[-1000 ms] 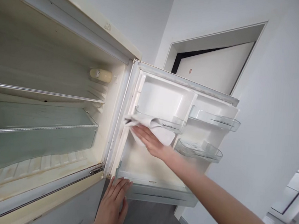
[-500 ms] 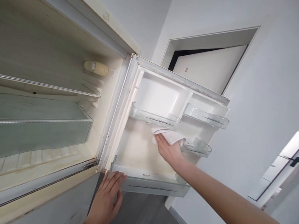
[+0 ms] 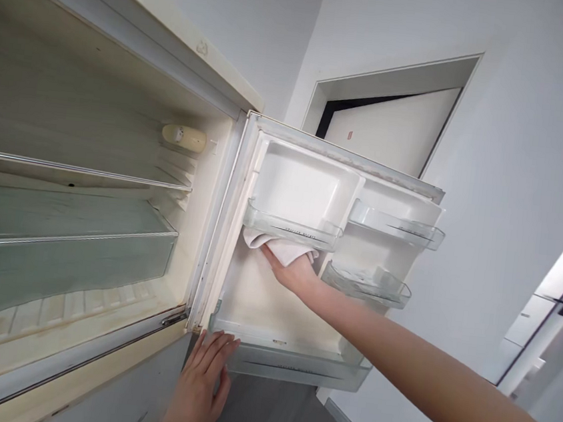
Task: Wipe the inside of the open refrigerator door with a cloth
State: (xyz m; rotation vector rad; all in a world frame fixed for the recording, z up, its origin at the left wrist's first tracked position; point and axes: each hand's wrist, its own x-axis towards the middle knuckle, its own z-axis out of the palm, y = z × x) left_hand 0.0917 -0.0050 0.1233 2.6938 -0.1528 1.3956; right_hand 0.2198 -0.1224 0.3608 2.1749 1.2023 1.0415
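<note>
A white cloth (image 3: 285, 250) is in my right hand (image 3: 295, 273), pressed to the inner panel of the open fridge door (image 3: 272, 297), just under the upper left door shelf (image 3: 292, 229). My fingers are partly hidden behind the cloth. Lower down, my left hand (image 3: 207, 371) rests with its fingers over the left end of the bottom door shelf (image 3: 300, 369), thumb apart from the fingers. The door hangs wide open to the right of the fridge body.
Inside the fridge are a glass shelf (image 3: 79, 169), a clear drawer (image 3: 65, 262) and a cream lamp cover (image 3: 184, 138). Two small clear shelves, an upper one (image 3: 398, 224) and a lower one (image 3: 369, 286), sit on the door's right side. Behind stands a doorway with a white door (image 3: 395, 129).
My right hand has moved left with the cloth along the door panel, to beneath the upper left shelf. My left hand stays on the bottom shelf's end. The view has shifted slightly.
</note>
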